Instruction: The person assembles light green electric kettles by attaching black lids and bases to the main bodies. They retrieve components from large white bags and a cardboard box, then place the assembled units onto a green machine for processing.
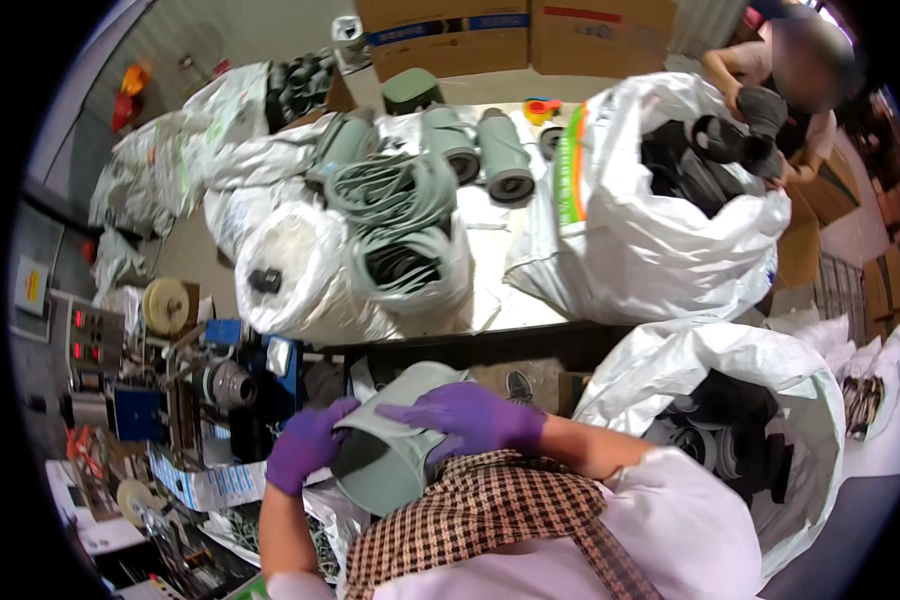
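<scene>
In front of my apron I hold a grey-green hollow plastic housing [380, 475], tilted, with its wide open end facing down toward me. My left hand [308, 445], in a purple glove, grips the rim on the left side; its fingers curl over the edge. My right hand [480, 418], also purple-gloved, wraps over the top and right side, its fingers reaching across the outer wall. The inside of the housing is partly in view, and the surface beneath my right palm is hidden.
On the white table ahead stand similar grey-green cylinders [503, 160] and a bundle of grey-green rings [392, 195]. White sacks of dark parts stand at the far right [610, 230] and near right [820, 430]. Machinery [225, 385] is at left. A person's hands [780, 175] hold dark parts.
</scene>
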`<state>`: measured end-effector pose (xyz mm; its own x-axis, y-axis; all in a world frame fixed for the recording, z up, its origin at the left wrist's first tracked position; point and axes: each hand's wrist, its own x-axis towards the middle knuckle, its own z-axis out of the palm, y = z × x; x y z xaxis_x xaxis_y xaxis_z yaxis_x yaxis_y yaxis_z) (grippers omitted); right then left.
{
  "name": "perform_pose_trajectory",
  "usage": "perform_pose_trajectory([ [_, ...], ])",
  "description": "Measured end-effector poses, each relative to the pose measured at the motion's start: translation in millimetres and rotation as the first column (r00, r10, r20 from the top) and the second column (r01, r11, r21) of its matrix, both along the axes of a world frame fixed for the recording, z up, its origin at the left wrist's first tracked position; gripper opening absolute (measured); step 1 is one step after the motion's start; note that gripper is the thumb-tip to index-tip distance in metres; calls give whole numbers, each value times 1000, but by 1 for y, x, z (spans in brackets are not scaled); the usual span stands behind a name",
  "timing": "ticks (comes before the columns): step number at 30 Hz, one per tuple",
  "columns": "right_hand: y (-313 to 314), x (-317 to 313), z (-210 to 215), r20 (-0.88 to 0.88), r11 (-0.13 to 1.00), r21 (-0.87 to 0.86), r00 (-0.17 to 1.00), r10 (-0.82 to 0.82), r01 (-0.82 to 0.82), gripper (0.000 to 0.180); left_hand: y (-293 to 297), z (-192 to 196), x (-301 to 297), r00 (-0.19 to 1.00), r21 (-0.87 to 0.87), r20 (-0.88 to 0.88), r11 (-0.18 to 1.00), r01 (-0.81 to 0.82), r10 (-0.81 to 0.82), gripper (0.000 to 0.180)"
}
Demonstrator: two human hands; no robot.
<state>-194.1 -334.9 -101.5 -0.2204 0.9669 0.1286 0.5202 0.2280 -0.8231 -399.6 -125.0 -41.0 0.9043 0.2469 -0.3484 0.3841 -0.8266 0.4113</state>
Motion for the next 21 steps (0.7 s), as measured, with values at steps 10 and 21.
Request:
perform_pose_trajectory([
  [10, -158, 74, -53, -256, 511, 5, 495, -830, 859, 59, -191, 97, 413, 633, -191, 557, 659, 727, -537, 38],
  [21, -155, 28, -100, -292, 466, -70, 429, -855, 882, 60, -365, -129, 395, 188, -203, 44, 175, 963, -981, 25],
])
